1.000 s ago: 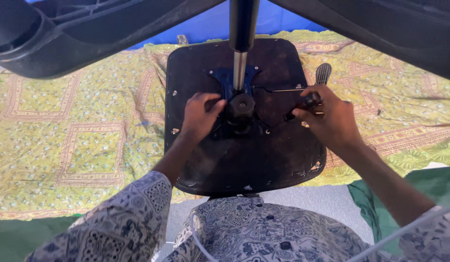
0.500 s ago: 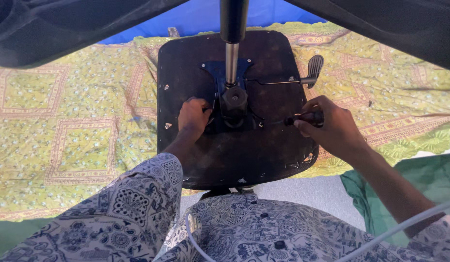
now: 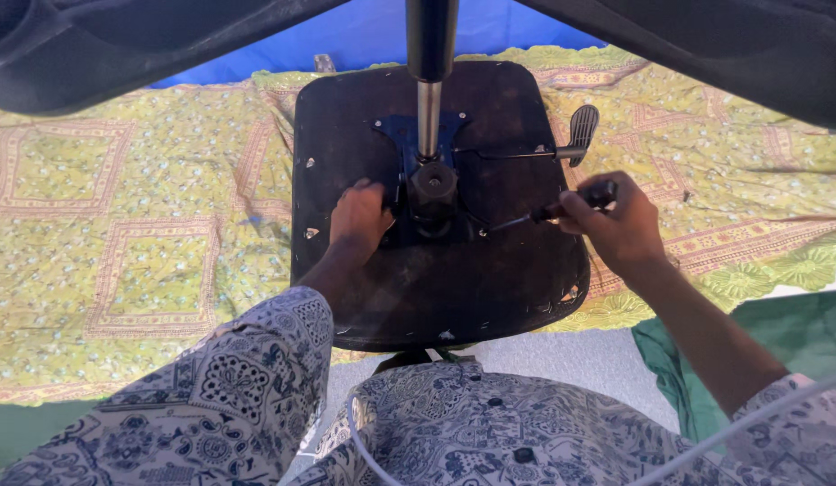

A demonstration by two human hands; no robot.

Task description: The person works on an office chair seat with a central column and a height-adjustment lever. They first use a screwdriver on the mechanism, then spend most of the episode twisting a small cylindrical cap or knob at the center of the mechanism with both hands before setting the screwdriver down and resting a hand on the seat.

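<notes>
An office chair seat (image 3: 490, 288) lies upside down in front of me, its dark underside up. A blue metal mechanism plate (image 3: 400, 135) with a round black knob (image 3: 433, 184) and a silver gas cylinder (image 3: 428, 117) sits at its middle. My left hand (image 3: 359, 216) rests on the plate's left edge beside the knob. My right hand (image 3: 616, 220) grips a screwdriver (image 3: 539, 214) by its black handle, its thin shaft pointing left toward the mechanism. A lever with a ribbed paddle (image 3: 580, 130) sticks out to the right.
A yellow-green patterned cloth (image 3: 139, 216) covers the ground under the seat. Black chair base legs (image 3: 121, 45) loom across the top of the view. Green fabric (image 3: 796, 333) lies at the right. My patterned clothing (image 3: 490, 423) fills the bottom.
My right hand has drawn the screwdriver back to the right, away from the mechanism. My left hand has stayed beside the knob. The view has shifted slightly.
</notes>
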